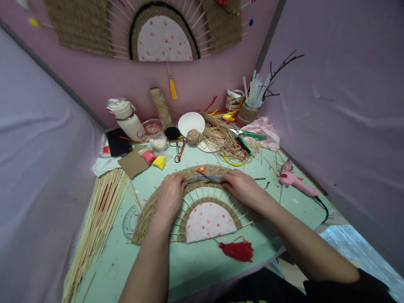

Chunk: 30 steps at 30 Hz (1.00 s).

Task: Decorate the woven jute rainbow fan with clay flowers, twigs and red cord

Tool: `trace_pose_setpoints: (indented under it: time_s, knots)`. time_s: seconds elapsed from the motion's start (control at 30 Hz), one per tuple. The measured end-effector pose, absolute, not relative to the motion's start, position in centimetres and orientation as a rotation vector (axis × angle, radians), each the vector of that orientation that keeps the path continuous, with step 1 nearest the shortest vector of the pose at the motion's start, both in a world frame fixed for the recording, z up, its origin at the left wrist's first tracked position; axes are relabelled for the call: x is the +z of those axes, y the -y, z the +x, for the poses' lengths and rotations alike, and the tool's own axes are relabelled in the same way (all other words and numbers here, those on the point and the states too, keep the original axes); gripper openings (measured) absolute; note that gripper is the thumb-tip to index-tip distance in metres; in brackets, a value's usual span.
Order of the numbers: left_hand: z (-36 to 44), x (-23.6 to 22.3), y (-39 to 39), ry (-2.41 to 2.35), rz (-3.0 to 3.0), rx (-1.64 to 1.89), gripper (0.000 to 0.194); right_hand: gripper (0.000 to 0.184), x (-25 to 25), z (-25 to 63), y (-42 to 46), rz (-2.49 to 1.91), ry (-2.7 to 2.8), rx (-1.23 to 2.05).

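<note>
Forearms [159, 248] stretch forward, left hand [170, 191] and right hand [242, 185] apart, both with fingers [182, 180] curled.

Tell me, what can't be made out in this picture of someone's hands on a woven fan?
All in the head view:
Woven fan: the weave beneath the left hand and right hand, covered by them.
Wall fan: its top, cut off by the upper edge.
Protractor: its markings, too small to read.
Can: its label, too small and blurred to read.

Left hand [171, 191]: on woven fan [208, 221]
Right hand [241, 186]: fan's other side
Red tassel [238, 250]: beside fan
Glue gun [293, 179]: worktop [192, 271], right
</note>
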<state>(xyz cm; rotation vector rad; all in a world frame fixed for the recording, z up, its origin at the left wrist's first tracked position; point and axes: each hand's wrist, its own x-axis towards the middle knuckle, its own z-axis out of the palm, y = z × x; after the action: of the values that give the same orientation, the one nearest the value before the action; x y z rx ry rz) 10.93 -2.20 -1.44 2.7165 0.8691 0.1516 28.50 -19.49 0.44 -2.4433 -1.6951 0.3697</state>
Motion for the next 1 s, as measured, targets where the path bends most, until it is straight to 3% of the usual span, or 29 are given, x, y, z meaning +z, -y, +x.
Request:
trace_pose_setpoints:
  time_s: [1.0]
  knots:
    - [11.16,-1.58,2.18,-0.883,2.679,0.134,0.019,0.012,0.15,29.18,19.41,-2.52,1.733,0.31]
